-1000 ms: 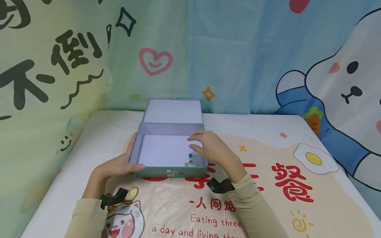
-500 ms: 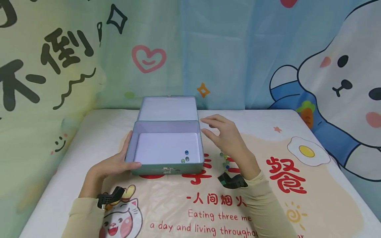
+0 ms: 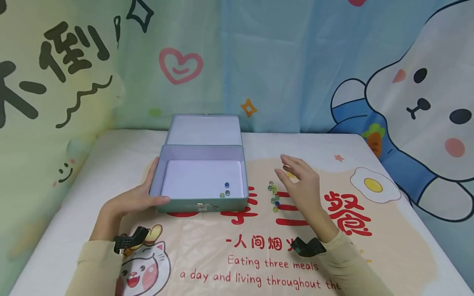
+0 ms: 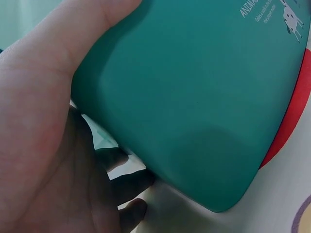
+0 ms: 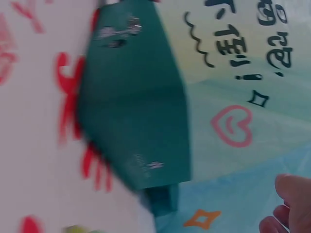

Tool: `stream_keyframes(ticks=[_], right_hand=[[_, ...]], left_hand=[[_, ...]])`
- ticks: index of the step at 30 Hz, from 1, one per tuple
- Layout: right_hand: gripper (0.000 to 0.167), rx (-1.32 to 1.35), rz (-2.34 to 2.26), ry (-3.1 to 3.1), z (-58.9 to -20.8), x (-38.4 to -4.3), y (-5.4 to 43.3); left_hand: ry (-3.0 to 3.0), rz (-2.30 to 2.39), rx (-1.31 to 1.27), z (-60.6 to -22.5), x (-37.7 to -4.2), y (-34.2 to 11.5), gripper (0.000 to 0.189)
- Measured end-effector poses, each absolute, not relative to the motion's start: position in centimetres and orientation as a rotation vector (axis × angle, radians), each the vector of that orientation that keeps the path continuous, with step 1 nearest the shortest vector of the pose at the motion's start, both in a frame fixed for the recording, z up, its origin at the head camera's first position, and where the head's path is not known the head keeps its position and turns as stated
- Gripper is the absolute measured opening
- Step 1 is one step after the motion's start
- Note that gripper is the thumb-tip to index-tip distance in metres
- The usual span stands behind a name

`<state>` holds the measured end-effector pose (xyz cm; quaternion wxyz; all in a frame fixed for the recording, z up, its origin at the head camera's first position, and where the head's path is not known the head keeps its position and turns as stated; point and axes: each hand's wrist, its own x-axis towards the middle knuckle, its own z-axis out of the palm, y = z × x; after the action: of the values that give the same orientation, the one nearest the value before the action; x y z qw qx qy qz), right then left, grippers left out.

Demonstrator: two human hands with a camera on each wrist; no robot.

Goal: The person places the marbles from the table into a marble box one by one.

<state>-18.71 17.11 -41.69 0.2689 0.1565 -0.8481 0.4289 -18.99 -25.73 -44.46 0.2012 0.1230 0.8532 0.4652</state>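
Note:
A green tin box (image 3: 201,205) with a pale inside stands on the table, its hinged lid (image 3: 203,130) tilted back. My left hand (image 3: 135,199) grips the box's front left corner, thumb at the front rim and fingers along the left side; the left wrist view shows the thumb across the green wall (image 4: 180,97). Three small glass marbles (image 3: 227,185), blue, greyish and green, lie inside near the front right. To the right of the box, several green, clear and blue marbles (image 3: 275,197) lie in a loose row. My right hand (image 3: 305,189) hovers just right of them, fingers loosely bent and holding nothing.
A printed cloth (image 3: 255,273) with red lettering, a fried egg and a cat covers the table. Close behind the table hangs a patterned curtain (image 3: 270,74), with the open lid near it. Each wrist wears a black camera mount (image 3: 308,247).
My right hand has moved out of the box, rightward past its right wall, uncovering the marbles on the cloth. My left hand stays at the box's corner.

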Motion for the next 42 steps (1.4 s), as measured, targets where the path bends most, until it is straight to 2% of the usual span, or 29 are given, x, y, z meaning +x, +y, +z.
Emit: stream_keyframes(ticks=[8, 16, 23, 42], right_hand=[[0.046, 0.388, 1.015, -2.465, -44.1, -16.2, 18.6], [0.041, 0.409, 0.885, -2.729, -46.0, -14.8, 19.0], [0.031, 0.452, 0.864, -2.822, -46.7, -14.5, 18.9], [0.03, 0.463, 0.735, -2.908, -47.1, -14.4, 18.6]], left_hand=[[2.395, 1.283, 0.35, -44.0, -19.4, -26.0, 0.113], [2.382, 1.282, 0.334, -43.9, -19.5, -26.1, 0.114], [2.378, 1.28, 0.319, -44.1, -19.3, -26.0, 0.113], [2.358, 1.317, 0.346, -44.4, -19.0, -25.7, 0.114]])
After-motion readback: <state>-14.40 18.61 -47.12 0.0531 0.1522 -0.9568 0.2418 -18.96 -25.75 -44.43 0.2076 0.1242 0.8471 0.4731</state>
